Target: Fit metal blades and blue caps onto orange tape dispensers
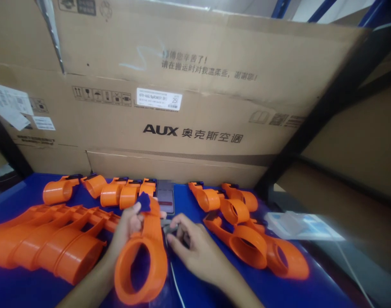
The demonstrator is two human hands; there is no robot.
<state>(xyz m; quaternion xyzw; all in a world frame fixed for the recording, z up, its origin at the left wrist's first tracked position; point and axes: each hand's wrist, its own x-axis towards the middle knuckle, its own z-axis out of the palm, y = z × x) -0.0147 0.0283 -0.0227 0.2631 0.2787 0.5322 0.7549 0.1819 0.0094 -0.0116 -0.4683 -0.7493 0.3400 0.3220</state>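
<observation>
My left hand (131, 222) is closed around the upper part of an orange plastic tape dispenser (160, 252), tilted so that its large round ring hangs toward me. A dark blue piece (145, 202) sits at the dispenser's top, beside my left thumb. Just to the right, my right hand (192, 246) has its fingers curled in a pinch around a small grey object (166, 224) against the dispenser's side. The fingers partly cover that object, and its kind does not show.
A nested row of orange dispenser bodies (38, 239) lies left on the blue table (189, 282). Several orange dispensers with dark ends stand along the back (110, 193) and at right (248, 246). Behind are a phone (166, 196) and a large carton (195, 111).
</observation>
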